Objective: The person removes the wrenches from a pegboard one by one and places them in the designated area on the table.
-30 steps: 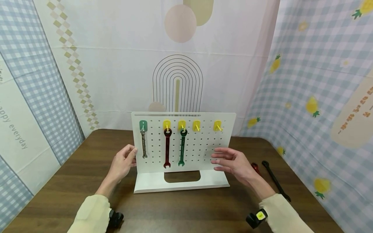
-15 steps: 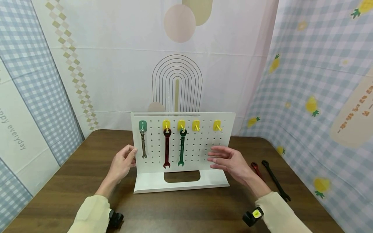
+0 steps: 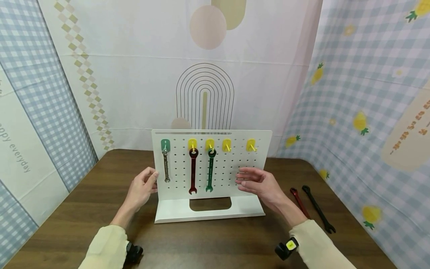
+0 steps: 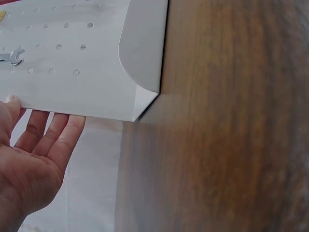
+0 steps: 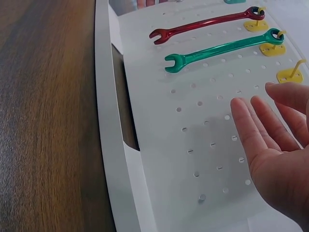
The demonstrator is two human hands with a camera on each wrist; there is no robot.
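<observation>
I grip the white pegboard (image 4: 99, 79) by its side edge with my left hand (image 4: 34, 164), near a silver wrench (image 4: 10, 58).

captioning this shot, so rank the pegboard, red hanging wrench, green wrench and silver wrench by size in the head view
Largest: pegboard
Middle: red hanging wrench and green wrench, too alike to rank
Smallest: silver wrench

Counted hanging, three: one small silver metal wrench (image 3: 166, 166), one glossy dark red wrench (image 3: 193, 172) and one glossy green wrench (image 3: 210, 170). Counted lying flat, two: one red metal wrench (image 3: 300, 203) and one black metal wrench (image 3: 318, 208); five in total. Four yellow plastic hooks (image 3: 226, 145) plus one green plastic hook (image 3: 165, 143), making five. One white perforated pegboard (image 3: 221, 164), one brown wood-grain worktop (image 3: 201, 244). One left hand (image 3: 140, 188), one right hand (image 3: 262, 185); two cream sleeves (image 3: 105, 246), two black wrist-worn devices (image 3: 133, 253).
</observation>
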